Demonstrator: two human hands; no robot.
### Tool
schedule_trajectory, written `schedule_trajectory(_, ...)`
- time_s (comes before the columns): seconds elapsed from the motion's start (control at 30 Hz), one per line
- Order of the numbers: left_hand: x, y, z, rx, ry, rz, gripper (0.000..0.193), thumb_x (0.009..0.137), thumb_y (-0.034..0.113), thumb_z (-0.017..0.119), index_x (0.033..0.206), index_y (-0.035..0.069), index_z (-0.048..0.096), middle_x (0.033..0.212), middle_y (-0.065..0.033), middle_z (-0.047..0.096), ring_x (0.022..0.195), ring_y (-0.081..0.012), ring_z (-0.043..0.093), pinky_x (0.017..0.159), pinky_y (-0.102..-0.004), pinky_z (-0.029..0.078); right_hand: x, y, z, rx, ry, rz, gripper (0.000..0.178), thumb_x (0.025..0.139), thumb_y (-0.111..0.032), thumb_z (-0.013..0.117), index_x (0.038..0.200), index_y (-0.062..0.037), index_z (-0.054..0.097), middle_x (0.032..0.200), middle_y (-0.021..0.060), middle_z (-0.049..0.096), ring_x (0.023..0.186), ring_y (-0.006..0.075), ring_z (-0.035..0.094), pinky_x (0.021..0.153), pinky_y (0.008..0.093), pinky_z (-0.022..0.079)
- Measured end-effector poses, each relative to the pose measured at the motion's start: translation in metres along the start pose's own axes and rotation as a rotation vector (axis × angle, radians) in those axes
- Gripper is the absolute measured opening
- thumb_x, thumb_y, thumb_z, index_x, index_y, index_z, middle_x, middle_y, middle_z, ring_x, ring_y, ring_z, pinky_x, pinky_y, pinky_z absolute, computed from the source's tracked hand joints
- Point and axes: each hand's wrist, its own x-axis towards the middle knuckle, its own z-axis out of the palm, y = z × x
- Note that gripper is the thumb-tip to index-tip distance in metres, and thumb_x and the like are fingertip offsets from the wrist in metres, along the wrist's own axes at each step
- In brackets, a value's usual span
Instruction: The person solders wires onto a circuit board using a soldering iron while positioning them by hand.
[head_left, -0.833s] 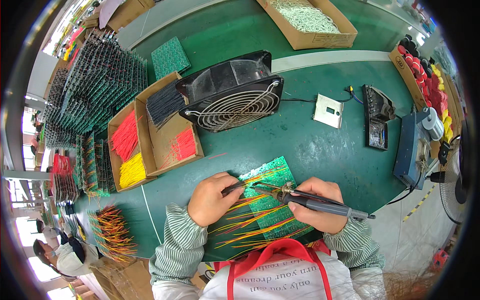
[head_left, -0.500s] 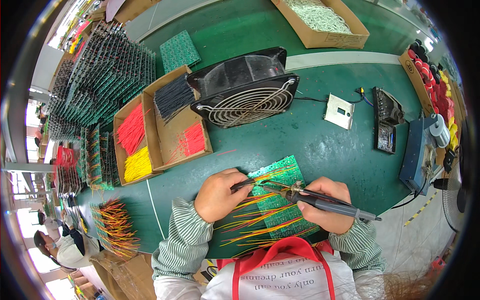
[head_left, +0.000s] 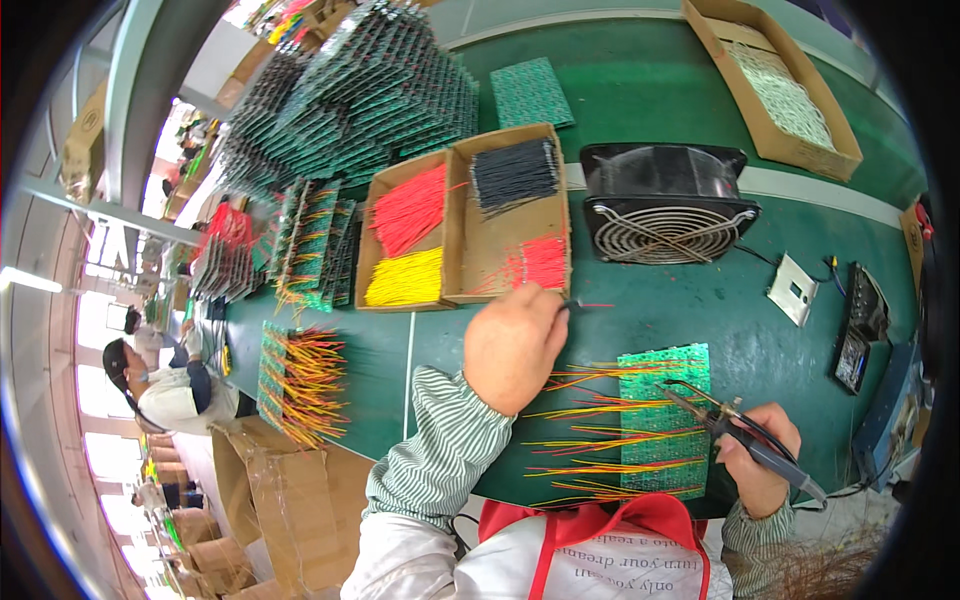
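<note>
My left hand [head_left: 515,345] is at the near edge of the cardboard box, beside the compartment of short red wires [head_left: 545,262]. Its fingers are closed on a dark slim tool [head_left: 572,304], mostly hidden by the hand; its kind is unclear. My right hand [head_left: 762,452] grips a grey soldering iron [head_left: 757,450] with a thin bent tube fixed along it. The iron's tip points over a green circuit board [head_left: 655,425] lying before me. Rows of red and yellow wires [head_left: 575,447] stick out from the board to the left.
The divided box [head_left: 450,285] also holds long red, yellow and black wires. A black fan [head_left: 665,205] stands to its right. A wired board [head_left: 272,372] rests at the left; stacked boards [head_left: 370,110] rise behind. A box of white cords [head_left: 780,95] is at the far right.
My left hand has gone from the board's wires to the compartment of short red wires. The soldering iron has drawn back from the wires. The view has swung left.
</note>
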Motion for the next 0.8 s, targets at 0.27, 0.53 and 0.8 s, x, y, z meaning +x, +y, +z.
schedule_trajectory(0.27,-0.007,0.034,0.029,-0.413,-0.315,0.232,0.013,0.081,0.016,0.064,0.086,0.004,0.062,0.081,-0.0116,0.059,0.074,-0.0319,0.060,0.064,-0.0406,0.048,-0.003,-0.015,-0.007,0.024,0.023,0.108,0.018,0.069,-0.007,0.072,0.080,-0.0012,0.058,0.065,0.0030,0.061,0.058,0.0080,0.056,0.054,0.0238,0.045)
schedule_trajectory(0.53,-0.002,0.032,0.043,-0.467,-0.392,0.153,0.017,0.081,0.014,0.068,0.088,0.000,0.065,0.078,-0.0123,0.060,0.067,-0.0292,0.060,0.060,-0.0360,0.047,0.012,-0.017,-0.003,0.010,-0.054,-0.033,0.018,0.071,-0.008,0.074,0.081,-0.0020,0.061,0.065,0.0031,0.063,0.057,0.0066,0.059,0.052,0.0223,0.046)
schedule_trajectory(0.8,0.000,0.035,0.049,-0.443,-0.437,0.154,0.019,0.080,0.014,0.069,0.089,-0.003,0.064,0.077,-0.0134,0.059,0.064,-0.0279,0.059,0.058,-0.0343,0.047,0.017,-0.016,-0.006,-0.005,-0.065,-0.007,0.018,0.071,-0.008,0.073,0.081,-0.0015,0.060,0.065,0.0045,0.064,0.057,0.0086,0.061,0.053,0.0237,0.048)
